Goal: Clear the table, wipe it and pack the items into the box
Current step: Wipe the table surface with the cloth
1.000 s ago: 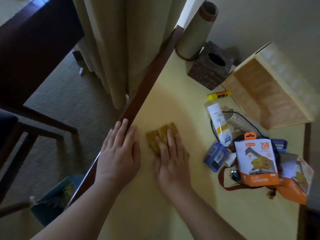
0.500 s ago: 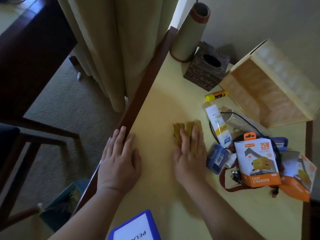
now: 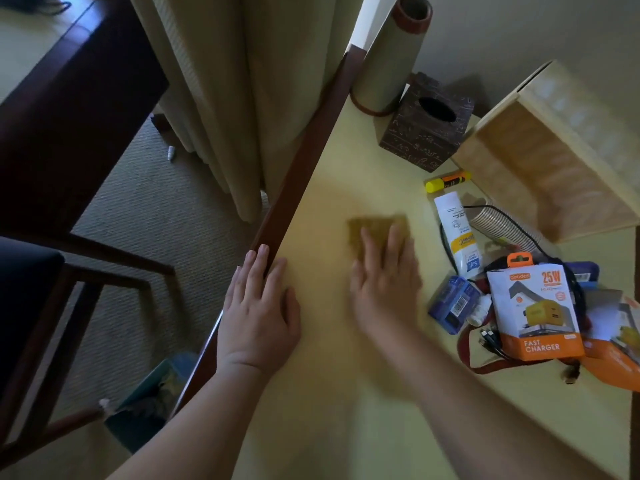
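R hand [image 3: 384,289] flat, fingers straight, palm down on cloth [image 3: 375,230]; pressing it onto table [image 3: 332,393], not gripping. Cloth sits mid-table, its far edge showing past fingertips. Hand and cloth blurred, so prob. mid-wipe. Flat palm makes sense: spreads pressure, keeps cloth from bunching.

L hand [image 3: 259,317] also flat, fingers straight and together, holds nothing. Rests on table at left edge, fingertips on dark wood rim [image 3: 301,174]. Likely a brace for body weight while R arm works.

Items bunched at right side, apart from wiped patch; judged as shoved aside to free the surface, not yet packed. Heap incl.: charger pack [image 3: 533,313], tube [image 3: 457,233], blue pack [image 3: 452,303] nearest R hand, marker [image 3: 446,181], paper cups [image 3: 498,223] lying on side, black cable [image 3: 516,226] looped over cups, red strap [image 3: 474,355] under heap. More orange packaging at far right, partly cut off.

Box [image 3: 554,161] at far right, tipped on its side, open face toward heap. Looks empty as far as visible.

Far end: tissue box [image 3: 427,129], rolled mat [image 3: 391,60] standing against wall. Curtain [image 3: 242,98] hangs left of table.

In the way: heap blocks wiping of right half. Blue pack and tube just beside cloth's path; a wide stroke rightward could knock them.
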Demonstrator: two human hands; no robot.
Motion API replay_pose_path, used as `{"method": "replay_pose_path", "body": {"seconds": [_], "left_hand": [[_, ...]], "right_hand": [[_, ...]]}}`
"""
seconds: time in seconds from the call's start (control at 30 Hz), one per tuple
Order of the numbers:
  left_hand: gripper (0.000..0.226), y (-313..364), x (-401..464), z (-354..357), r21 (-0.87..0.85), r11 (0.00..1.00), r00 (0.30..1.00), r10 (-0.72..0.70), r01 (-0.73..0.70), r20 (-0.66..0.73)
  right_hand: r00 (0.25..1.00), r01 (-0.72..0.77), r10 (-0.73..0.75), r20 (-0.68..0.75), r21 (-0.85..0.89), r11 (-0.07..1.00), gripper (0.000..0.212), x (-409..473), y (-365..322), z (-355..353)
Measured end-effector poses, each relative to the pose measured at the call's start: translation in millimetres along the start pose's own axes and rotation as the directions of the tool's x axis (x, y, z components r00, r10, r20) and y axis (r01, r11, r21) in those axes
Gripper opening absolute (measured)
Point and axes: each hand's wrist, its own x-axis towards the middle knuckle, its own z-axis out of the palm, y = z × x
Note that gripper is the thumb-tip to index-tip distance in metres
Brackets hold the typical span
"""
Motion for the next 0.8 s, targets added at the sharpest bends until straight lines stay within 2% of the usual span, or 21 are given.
{"method": "replay_pose_path", "body": {"seconds": [0.1,0.13,0.2,0.27,0.33,0.4,0.43,0.47,0.5,0.53,0.57,0.6,0.63,0.67,0.7,0.73,0.77,0.8], "left_hand": [[0.049,-2,0,0,-0.03,1.0,1.0,0.006,-0.006,-0.008],[0.048,-1,0,-2,-0.072,0.997,1.0,0.002,-0.003,-0.013],[0.047,2,1,-12,-0.243,0.969,0.998,-0.059,0.05,-0.032],[0.051,3,-1,-29,-0.456,0.877,0.986,-0.167,0.15,0.003],[0.054,-1,-4,-47,-0.578,0.782,0.971,-0.219,0.232,0.093],[0.052,-7,-8,-66,-0.588,0.768,0.967,-0.21,0.256,0.146],[0.05,-10,-9,-75,-0.572,0.781,0.968,-0.202,0.25,0.147],[0.047,-13,-11,-83,-0.549,0.799,0.97,-0.198,0.245,0.144],[0.044,-15,-12,-90,-0.526,0.815,0.97,-0.199,0.245,0.143],[0.042,-17,-12,-96,-0.51,0.823,0.968,-0.205,0.249,0.142],[0.04,-19,-13,-102,-0.502,0.825,0.966,-0.217,0.258,0.14],[0.039,-19,-14,-107,-0.499,0.823,0.963,-0.232,0.271,0.14],[0.038,-19,-14,-113,-0.497,0.822,0.96,-0.244,0.279,0.136],[0.038,-18,-13,-117,-0.496,0.822,0.96,-0.25,0.28,0.127],[0.037,-16,-13,-121,-0.491,0.826,0.96,-0.253,0.277,0.116],[0.035,-14,-12,-124,-0.477,0.835,0.961,-0.254,0.275,0.109],[0.033,-12,-11,-126,-0.453,0.847,0.961,-0.253,0.277,0.115],[0.031,-9,-11,-127,-0.424,0.86,0.959,-0.245,0.282,0.141]], "right_hand": [[0.991,-0.13,0.129,0.036,0.018,0.991,0.061,64,7,-11],[0.993,-0.119,0.119,0.018,0.016,0.993,0.062,62,4,-8],[0.999,0.031,-0.031,-0.018,-0.025,0.999,0.063,12,-7,4],[0.959,0.283,-0.282,0.029,-0.022,0.959,0.069,-77,-19,20],[0.818,0.569,-0.567,0.097,0.002,0.822,0.074,-150,-20,29],[0.622,0.77,-0.763,0.176,0.036,0.637,0.072,-125,-9,20],[0.584,0.805,-0.795,0.165,0.008,0.593,0.069,-89,-7,17],[0.64,0.765,-0.755,0.142,-0.021,0.644,0.064,-46,-8,8],[0.772,0.63,-0.623,0.127,-0.024,0.776,0.06,-1,-13,-3],[0.895,0.432,-0.428,0.121,-0.004,0.902,0.058,36,-19,-13],[0.96,0.251,-0.251,0.128,0.012,0.968,0.057,57,-31,-21],[0.981,0.153,-0.155,0.119,0.024,0.988,0.057,56,-44,-16],[0.98,0.173,-0.174,0.094,0.016,0.985,0.057,34,-58,-8],[0.955,0.293,-0.292,0.059,-0.008,0.956,0.057,-4,-70,5],[0.882,0.471,-0.47,0.036,-0.01,0.882,0.057,-57,-78,18],[0.75,0.66,-0.66,0.029,0.02,0.751,0.056,-113,-80,31],[0.591,0.797,-0.801,0.1,0.081,0.598,0.056,-165,-79,37],[0.433,0.875,-0.871,0.231,0.125,0.468,0.056,-196,-72,38]]}}
